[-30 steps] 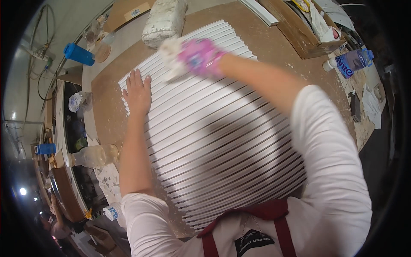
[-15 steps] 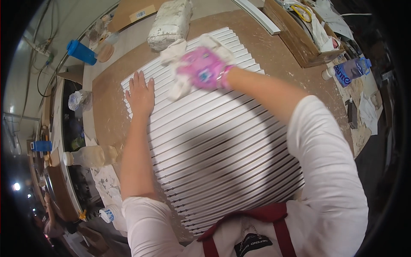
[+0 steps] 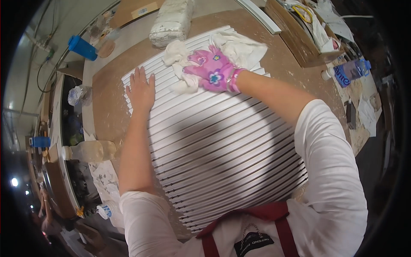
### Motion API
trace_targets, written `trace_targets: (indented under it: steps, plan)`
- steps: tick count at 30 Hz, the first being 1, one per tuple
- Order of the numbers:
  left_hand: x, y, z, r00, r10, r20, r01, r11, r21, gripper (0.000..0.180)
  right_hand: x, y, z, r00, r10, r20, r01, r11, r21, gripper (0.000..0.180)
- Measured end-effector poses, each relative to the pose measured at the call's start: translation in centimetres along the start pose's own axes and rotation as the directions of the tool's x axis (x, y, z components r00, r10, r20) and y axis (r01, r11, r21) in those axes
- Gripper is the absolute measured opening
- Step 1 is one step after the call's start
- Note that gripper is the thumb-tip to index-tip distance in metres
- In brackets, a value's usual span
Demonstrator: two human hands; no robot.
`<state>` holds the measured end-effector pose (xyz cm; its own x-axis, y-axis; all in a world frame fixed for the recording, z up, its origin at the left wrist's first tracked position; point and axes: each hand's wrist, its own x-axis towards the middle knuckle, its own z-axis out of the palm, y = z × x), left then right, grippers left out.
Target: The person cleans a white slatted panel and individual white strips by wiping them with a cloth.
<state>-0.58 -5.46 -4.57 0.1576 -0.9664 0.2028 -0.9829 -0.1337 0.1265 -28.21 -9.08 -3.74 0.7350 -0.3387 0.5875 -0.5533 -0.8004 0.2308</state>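
A set of white slats (image 3: 222, 141) lies side by side on a brown work table (image 3: 107, 107). My left hand (image 3: 140, 89) rests flat and bare on the slats near their far left edge, fingers apart. My right hand (image 3: 209, 69), in a pink flowered glove, presses a crumpled white cloth (image 3: 233, 45) onto the far end of the slats. The cloth bunches out on both sides of the glove.
A white wrapped block (image 3: 171, 21) lies beyond the slats. A blue cup (image 3: 82, 48) stands at the far left. A clear plastic bottle (image 3: 90, 150) lies left of my arm. A cardboard box (image 3: 299, 30) and a blue-labelled bottle (image 3: 349, 70) are at the right.
My right hand has slid the cloth along the slats, first to the right and nearer, then slightly back left. My left hand stays in place on the slats.
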Motion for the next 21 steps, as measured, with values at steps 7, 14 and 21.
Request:
trace_targets:
  steps: [7,14,21]
  plan:
    - [-0.3,0.1,0.3,0.999,-0.015,-0.035,0.014,1.000,-0.019,0.058,-11.2,16.7,-6.7,0.686,0.568,0.454,-0.619,0.784,-0.047,0.031]
    - [-0.4,-0.3,0.0,0.999,-0.034,-0.005,0.034,0.999,0.018,0.060,-3.5,4.6,-0.7,0.986,0.141,0.089,-0.166,0.883,0.440,0.036]
    - [-0.5,-0.5,0.3,1.000,-0.026,0.002,0.026,1.000,-0.005,0.061,-4.9,12.7,-5.6,0.570,0.562,0.599,-0.703,0.711,0.003,0.028]
